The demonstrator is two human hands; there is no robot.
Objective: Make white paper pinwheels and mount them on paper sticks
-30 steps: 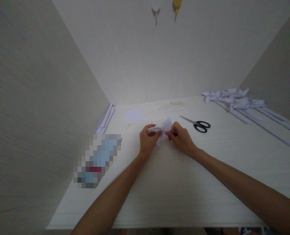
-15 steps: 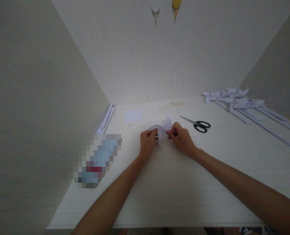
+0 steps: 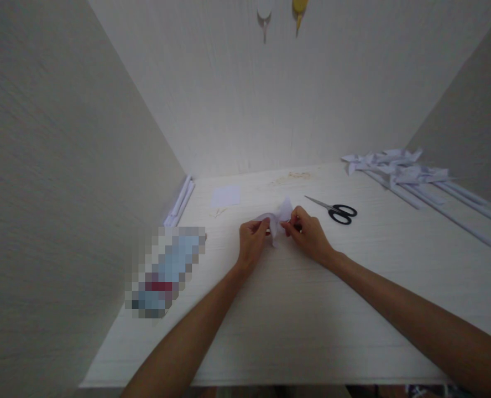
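Observation:
A white paper pinwheel [image 3: 285, 209] with curled blades is held between my two hands, just above the middle of the table. My left hand [image 3: 252, 241] pinches its curled left side between thumb and fingers. On the other side, my right hand [image 3: 307, 231] has its fingertips closed at the pinwheel's centre; whether they also grip something thin there is too small to tell. Black-handled scissors [image 3: 340, 213] lie on the table beyond my right hand, blades pointing left. Behind my left hand rests a flat white paper square [image 3: 225, 196], with a few thin sticks [image 3: 218, 212] in front of it.
More paper pinwheels [image 3: 419, 174] lie heaped at the right on rolled paper sticks [image 3: 469, 221]. Paper rolls [image 3: 179, 202] lean along the left wall. A pixelated blue object [image 3: 173, 265] lies at the left. Thin sticks [image 3: 298, 176] are scattered at the back, below wall hooks [image 3: 299, 6].
My left hand has shifted slightly to the right with the curled paper, closer to my right hand. My right hand has stayed almost in place.

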